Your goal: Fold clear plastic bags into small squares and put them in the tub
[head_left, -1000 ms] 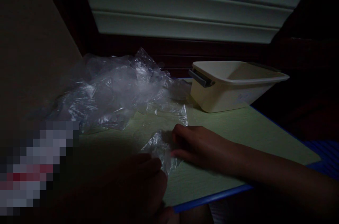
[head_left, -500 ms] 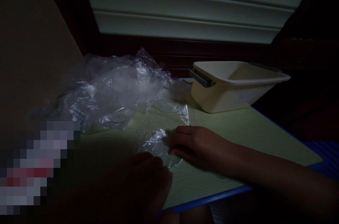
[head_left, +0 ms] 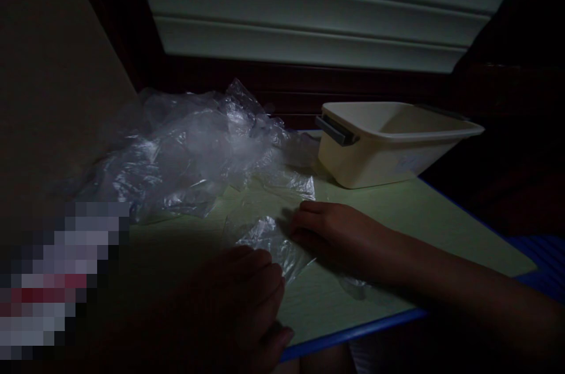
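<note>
A clear plastic bag (head_left: 269, 235), thin and wrinkled, lies on the pale green table (head_left: 445, 232) between my hands. My right hand (head_left: 329, 229) is closed on its right side, fingers curled and their tips hidden. A bit of clear film (head_left: 355, 285) shows on the table below the right wrist. In deep shadow, my left hand (head_left: 253, 285) has its fingers bent over the bag's near left edge, with the thumb lower down. Behind the bag spreads a large loose heap of clear plastic bags (head_left: 189, 150).
A cream plastic bin (head_left: 375, 162) with grey handles stands at the back right of the table. The table has a blue edge (head_left: 353, 330). A wall is at left, a slatted shutter (head_left: 309, 15) behind. A pixelated patch covers the lower left.
My right hand has shifted slightly right and up, and film now shows below its wrist. The left hand's fingers have moved up a little, its thumb now visible. Heap and bin are unmoved.
</note>
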{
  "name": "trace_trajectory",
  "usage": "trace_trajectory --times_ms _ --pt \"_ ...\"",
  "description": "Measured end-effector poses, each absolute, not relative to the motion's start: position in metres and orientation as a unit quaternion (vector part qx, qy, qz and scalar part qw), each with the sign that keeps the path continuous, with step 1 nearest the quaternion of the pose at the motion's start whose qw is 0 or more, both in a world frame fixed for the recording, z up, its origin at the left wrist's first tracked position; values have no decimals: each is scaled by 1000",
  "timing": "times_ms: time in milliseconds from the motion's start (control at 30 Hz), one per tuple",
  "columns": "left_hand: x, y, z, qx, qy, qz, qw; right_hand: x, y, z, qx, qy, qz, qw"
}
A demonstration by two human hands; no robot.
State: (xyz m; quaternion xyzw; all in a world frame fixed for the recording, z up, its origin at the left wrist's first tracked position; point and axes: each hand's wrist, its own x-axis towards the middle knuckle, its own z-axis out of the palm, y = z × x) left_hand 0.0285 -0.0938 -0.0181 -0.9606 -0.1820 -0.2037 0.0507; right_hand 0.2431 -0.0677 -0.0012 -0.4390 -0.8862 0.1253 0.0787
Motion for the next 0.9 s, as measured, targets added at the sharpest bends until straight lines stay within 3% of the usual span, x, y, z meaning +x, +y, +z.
trace_trajectory --times_ms 300,467,733,900 --pt "30 -90 -18 -956 -174 -228 62 262 -56 -3 -497 -852 107 125" --pt "28 -87 -21 -958 -162 -230 62 263 -56 -1 -507 -828 201 131" --pt "28 -90 -23 -951 -196 -231 58 258 -68 6 -392 -795 433 167" --pt "29 -92 -22 -948 -200 -233 83 261 -71 15 -380 -802 426 177"
